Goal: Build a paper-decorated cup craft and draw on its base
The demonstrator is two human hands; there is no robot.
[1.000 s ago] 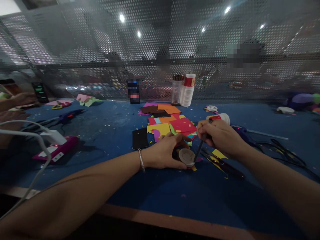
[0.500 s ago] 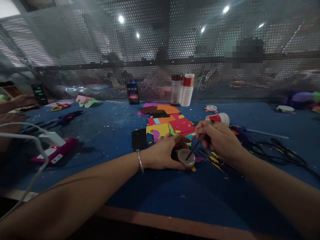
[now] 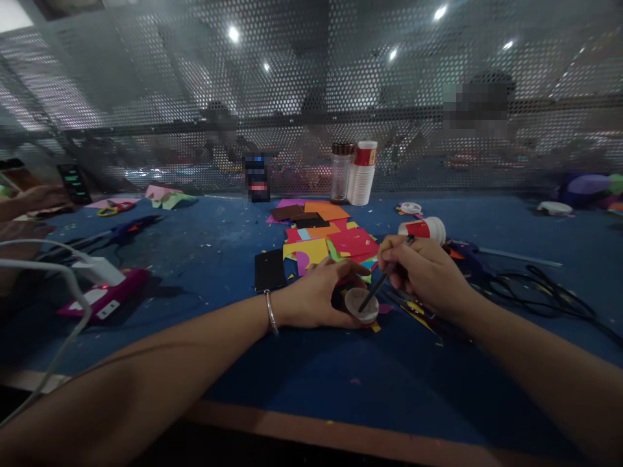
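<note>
Blue bench beneath everything; coloured paper pile just beyond your hands. Your left hand: thumb and fingers curved, gripping cup from its side. Your right hand: fingers pinching dark pen. Cup sits between left thumb and fingers, pale round end facing up, just below right fingers. Pen slants down, tip over that end.

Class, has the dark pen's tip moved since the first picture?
Yes: judged against the purple scrap, the tip of the dark pen moved left in the picture, from the edge of the cup towards its middle.
</note>
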